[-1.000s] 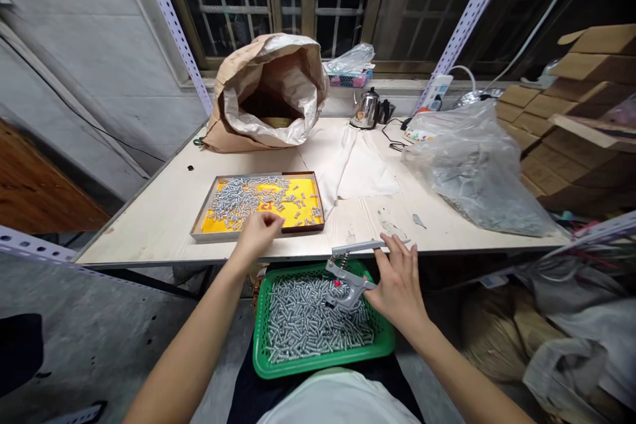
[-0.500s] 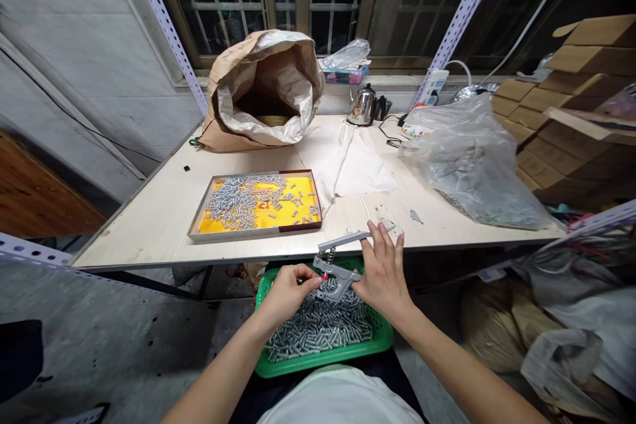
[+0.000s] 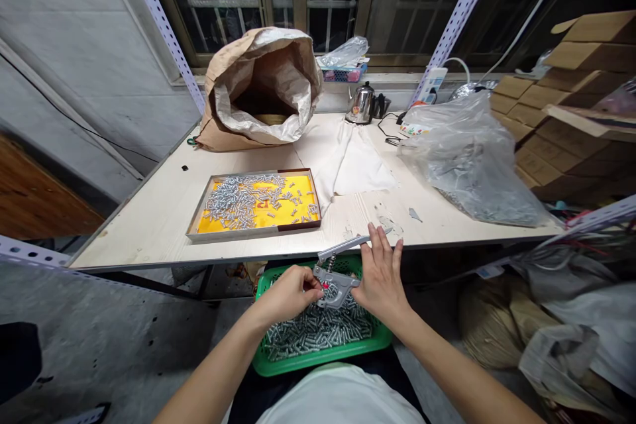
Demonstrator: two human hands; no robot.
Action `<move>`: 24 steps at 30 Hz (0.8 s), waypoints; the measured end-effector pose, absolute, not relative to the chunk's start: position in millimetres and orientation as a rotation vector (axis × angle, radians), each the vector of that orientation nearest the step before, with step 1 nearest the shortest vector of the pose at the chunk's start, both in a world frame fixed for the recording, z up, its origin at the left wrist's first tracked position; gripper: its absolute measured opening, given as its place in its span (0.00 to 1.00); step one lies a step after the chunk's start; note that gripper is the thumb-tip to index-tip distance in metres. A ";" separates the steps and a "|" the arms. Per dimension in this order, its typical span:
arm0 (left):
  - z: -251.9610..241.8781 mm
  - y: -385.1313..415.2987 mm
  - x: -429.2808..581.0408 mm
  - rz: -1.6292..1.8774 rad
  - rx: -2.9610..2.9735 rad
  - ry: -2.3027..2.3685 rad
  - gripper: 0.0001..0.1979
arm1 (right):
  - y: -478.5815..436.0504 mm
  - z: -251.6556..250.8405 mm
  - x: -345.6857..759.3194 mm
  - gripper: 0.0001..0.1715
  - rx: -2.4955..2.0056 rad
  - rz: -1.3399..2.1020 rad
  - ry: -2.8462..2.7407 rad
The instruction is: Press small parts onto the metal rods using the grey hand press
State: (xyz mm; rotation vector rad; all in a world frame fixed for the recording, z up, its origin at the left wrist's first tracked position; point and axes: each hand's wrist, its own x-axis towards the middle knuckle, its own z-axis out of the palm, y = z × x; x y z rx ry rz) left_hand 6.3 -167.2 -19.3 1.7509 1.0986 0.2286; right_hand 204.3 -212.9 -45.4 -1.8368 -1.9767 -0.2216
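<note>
My right hand holds a grey metal hand press by its handles, over a green basket of small silver pieces on my lap. The press's upper lever sticks out past my fingertips toward the table edge. My left hand is pinched at the press's jaw, where a red dot shows; whatever it pinches is too small to make out. On the table just beyond lies a yellow-bottomed tray scattered with the same silver pieces.
A wooden table carries an open brown paper sack, a white cloth, a kettle and a clear plastic bag of metal parts. Cardboard boxes stack at right. Bags lie on the floor at lower right.
My left hand left the yellow tray and came back down to the press's jaw, fingers pinched. My right hand and the press shifted slightly left and lower.
</note>
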 end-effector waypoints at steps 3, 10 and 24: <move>-24.0 -167.3 5.4 0.245 1.635 1.022 0.05 | -214.2 -44.7 204.6 0.36 -1.830 -0.216 -1.978; -19.5 -168.9 1.5 0.381 1.506 0.948 0.08 | -213.4 -38.1 202.3 0.34 -1.821 -0.250 -1.954; -4.6 -176.9 -6.5 0.640 1.188 1.154 0.25 | -190.0 -43.7 217.3 0.04 -1.693 -0.280 -2.314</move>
